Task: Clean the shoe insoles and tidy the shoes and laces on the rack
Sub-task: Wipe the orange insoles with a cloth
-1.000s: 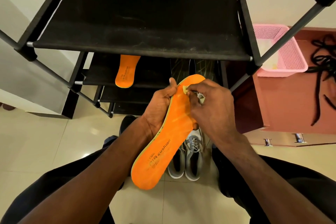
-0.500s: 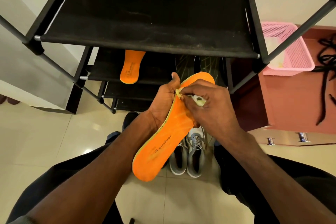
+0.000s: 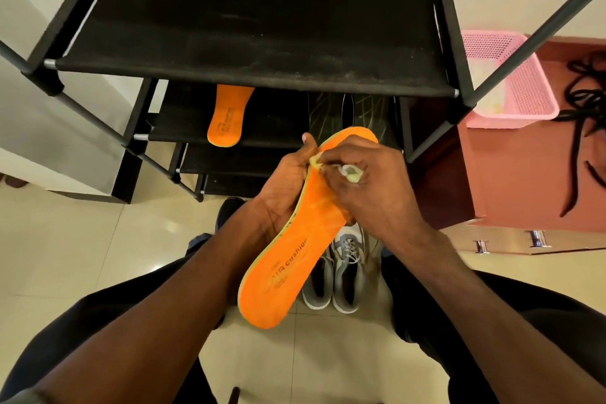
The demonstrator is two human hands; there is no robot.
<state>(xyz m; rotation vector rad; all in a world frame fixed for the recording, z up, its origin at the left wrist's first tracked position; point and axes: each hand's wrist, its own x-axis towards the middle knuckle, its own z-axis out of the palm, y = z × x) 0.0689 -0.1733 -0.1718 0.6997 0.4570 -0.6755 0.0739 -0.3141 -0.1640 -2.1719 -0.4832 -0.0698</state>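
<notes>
Orange insole (image 3: pixel 295 236), toe toward one o'clock, was braced by his gripping left hand (image 3: pixel 282 187) so the right hand (image 3: pixel 367 187), pinching a pale wipe (image 3: pixel 351 174), could scrub it.

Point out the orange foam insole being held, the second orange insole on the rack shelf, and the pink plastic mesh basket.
Orange foam insole in hand (image 3: pixel 288 269): head view, printed heel half.
Second orange insole on the rack shelf (image 3: pixel 226 118): head view, middle of its visible part.
Pink plastic mesh basket (image 3: pixel 524 88): head view, right side wall.
</notes>
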